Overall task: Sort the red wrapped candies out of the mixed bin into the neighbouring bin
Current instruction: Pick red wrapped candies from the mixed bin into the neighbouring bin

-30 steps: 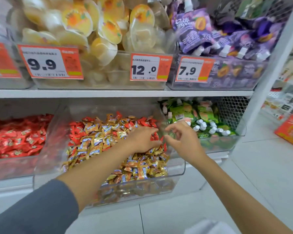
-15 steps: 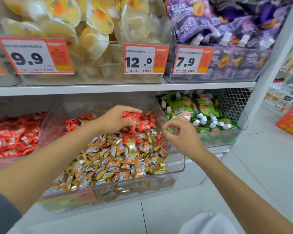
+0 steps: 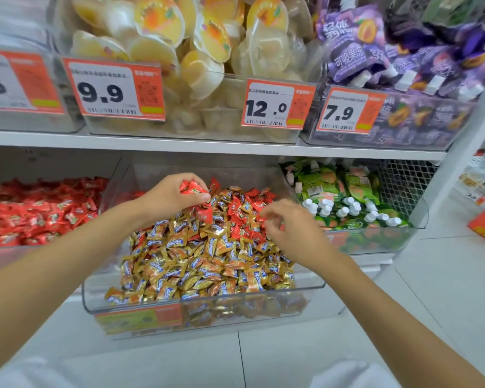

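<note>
A clear mixed bin on the lower shelf holds gold wrapped candies in front and red wrapped candies at the back. My left hand is over the back of the bin, shut on a bunch of red candies. My right hand hovers over the red patch at the right, fingers curled and pinching down; it is blurred, and I cannot tell whether it holds a candy. The neighbouring bin to the left is full of red candies.
To the right stands a bin of green drink pouches. The upper shelf carries jelly cups and purple pouches behind price tags. White floor tiles lie below and to the right.
My left hand has closed on red candies at the back of the mixed bin and shifted slightly left. My right hand has dropped from the bin's right wall onto the red candies.
</note>
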`<state>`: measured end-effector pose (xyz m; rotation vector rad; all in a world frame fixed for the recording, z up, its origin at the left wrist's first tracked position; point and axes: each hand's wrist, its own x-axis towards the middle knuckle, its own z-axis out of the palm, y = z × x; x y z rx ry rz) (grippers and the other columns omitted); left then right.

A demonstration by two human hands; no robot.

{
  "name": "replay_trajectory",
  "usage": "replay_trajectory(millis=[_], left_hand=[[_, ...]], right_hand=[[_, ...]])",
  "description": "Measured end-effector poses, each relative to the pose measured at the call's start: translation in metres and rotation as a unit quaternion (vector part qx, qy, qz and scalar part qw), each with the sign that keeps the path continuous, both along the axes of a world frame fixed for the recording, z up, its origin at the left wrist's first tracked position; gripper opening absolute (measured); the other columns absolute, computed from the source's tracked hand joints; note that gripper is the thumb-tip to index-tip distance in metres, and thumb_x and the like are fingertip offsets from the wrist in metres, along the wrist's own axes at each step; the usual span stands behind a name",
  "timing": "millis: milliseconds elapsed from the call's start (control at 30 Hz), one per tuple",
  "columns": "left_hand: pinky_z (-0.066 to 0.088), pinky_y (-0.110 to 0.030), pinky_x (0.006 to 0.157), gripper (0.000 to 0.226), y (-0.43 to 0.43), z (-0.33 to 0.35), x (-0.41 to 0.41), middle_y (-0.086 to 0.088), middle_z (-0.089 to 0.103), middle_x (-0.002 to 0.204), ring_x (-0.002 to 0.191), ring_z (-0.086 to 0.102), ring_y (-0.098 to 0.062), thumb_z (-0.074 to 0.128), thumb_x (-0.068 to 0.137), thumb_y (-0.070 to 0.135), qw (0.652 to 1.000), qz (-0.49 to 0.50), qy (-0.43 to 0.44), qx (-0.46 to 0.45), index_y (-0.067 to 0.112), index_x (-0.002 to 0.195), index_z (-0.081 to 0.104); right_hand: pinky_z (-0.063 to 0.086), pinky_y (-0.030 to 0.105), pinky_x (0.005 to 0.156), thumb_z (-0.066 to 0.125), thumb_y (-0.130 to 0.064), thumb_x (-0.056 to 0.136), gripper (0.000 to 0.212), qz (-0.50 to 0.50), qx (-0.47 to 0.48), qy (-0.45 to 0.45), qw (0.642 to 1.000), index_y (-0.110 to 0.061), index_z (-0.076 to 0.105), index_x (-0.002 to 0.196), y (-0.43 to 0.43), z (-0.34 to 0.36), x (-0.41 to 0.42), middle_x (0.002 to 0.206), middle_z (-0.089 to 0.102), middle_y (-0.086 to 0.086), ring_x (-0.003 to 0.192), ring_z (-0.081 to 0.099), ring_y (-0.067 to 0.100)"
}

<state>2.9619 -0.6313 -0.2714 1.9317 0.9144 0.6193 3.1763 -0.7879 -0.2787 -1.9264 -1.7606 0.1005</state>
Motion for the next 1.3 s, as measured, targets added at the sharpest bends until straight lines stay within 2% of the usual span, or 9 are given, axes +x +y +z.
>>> replay_trajectory(millis=[133,267,467,600,767,833,1000,1100,1300], left_hand=[[0.058,-0.035,0.078,0.009,-0.004,-0.003,-0.005,-0.003,0.065,0.084,0.076,0.066,-0.018,0.071,0.086,0.021,0.997,0.011,-0.039,-0.072,0.019,0.093,0.066],[0.06,-0.029,0.075,0.019,-0.006,0.0,-0.009,-0.009,0.061,0.106,0.081,0.071,-0.025,0.068,0.087,0.005,0.984,0.019,-0.09,-0.155,0.013,0.105,0.068],[0.058,-0.022,0.064,0.007,-0.004,-0.002,-0.004,-0.014,0.069,0.087,0.066,0.065,-0.015,0.072,0.084,0.008,0.987,0.03,-0.029,-0.153,0.009,0.084,0.065],[0.049,-0.014,0.053,0.016,-0.003,-0.004,-0.005,-0.013,0.071,0.08,0.06,0.062,-0.009,0.073,0.084,0.022,0.992,0.026,-0.006,-0.124,0.009,0.086,0.064],[0.046,-0.025,0.057,0.009,-0.003,-0.011,-0.011,0.0,0.064,0.073,0.06,0.054,-0.014,0.064,0.092,0.015,0.995,0.001,0.071,-0.072,0.016,0.094,0.073],[0.041,-0.018,0.053,0.01,-0.006,-0.009,-0.016,0.01,0.065,0.073,0.055,0.052,-0.005,0.068,0.089,0.02,0.995,0.001,0.095,-0.036,0.012,0.089,0.074],[0.038,-0.026,0.094,0.018,-0.004,-0.001,-0.043,0.013,0.066,0.11,0.102,0.056,-0.001,0.082,0.074,0.03,0.974,-0.026,0.218,0.052,0.023,0.088,0.075],[0.033,-0.028,0.104,0.043,-0.003,-0.006,-0.05,0.008,0.053,0.134,0.126,0.046,-0.013,0.081,0.076,0.03,0.93,-0.082,0.35,0.077,0.026,0.116,0.067],[0.037,-0.027,0.086,0.037,-0.005,-0.022,-0.047,0.002,0.054,0.128,0.107,0.049,-0.014,0.077,0.081,0.021,0.907,-0.104,0.393,0.105,0.021,0.114,0.06]], right_hand=[[0.047,0.039,0.096,0.056,-0.034,0.097,0.042,0.055,-0.204,0.01,0.977,-0.02,0.049,0.136,0.025,-0.022,-0.016,0.128,0.057,0.006,0.111,0.056,0.022],[0.043,0.029,0.069,0.062,-0.021,0.094,0.012,0.077,-0.171,0.175,0.967,-0.018,0.051,0.093,0.029,-0.023,-0.01,0.088,0.051,-0.003,0.073,0.047,0.013],[0.043,0.021,0.051,0.053,-0.007,0.097,0.015,0.014,-0.118,0.234,0.965,-0.018,0.055,0.106,0.027,-0.003,0.005,0.103,0.058,-0.002,0.064,0.054,0.016],[0.028,0.016,0.039,0.048,-0.01,0.099,0.016,-0.01,-0.128,0.217,0.968,-0.016,0.059,0.108,0.04,0.0,0.003,0.072,0.053,-0.002,0.035,0.034,0.003],[0.043,0.027,0.081,0.06,-0.036,0.093,0.034,0.04,-0.158,0.075,0.984,-0.021,0.057,0.124,0.061,-0.017,-0.014,0.112,0.051,0.004,0.092,0.05,0.01],[0.039,0.033,0.091,0.066,-0.039,0.089,0.024,0.054,-0.162,0.035,0.985,-0.019,0.062,0.103,0.064,-0.023,-0.015,0.105,0.049,-0.001,0.105,0.047,0.018],[0.045,0.016,0.07,0.07,-0.031,0.088,0.016,0.088,-0.165,0.105,0.977,-0.019,0.06,0.092,0.062,-0.019,-0.005,0.107,0.054,-0.011,0.084,0.053,0.004],[0.051,0.033,0.078,0.071,-0.028,0.087,0.018,0.103,-0.201,0.063,0.972,-0.024,0.056,0.096,0.056,-0.023,-0.006,0.109,0.056,-0.002,0.086,0.057,0.017],[0.041,0.043,0.059,0.054,-0.007,0.094,0.013,0.059,-0.107,0.207,0.971,-0.02,0.058,0.096,0.039,-0.001,-0.002,0.1,0.062,0.015,0.064,0.048,0.033]])
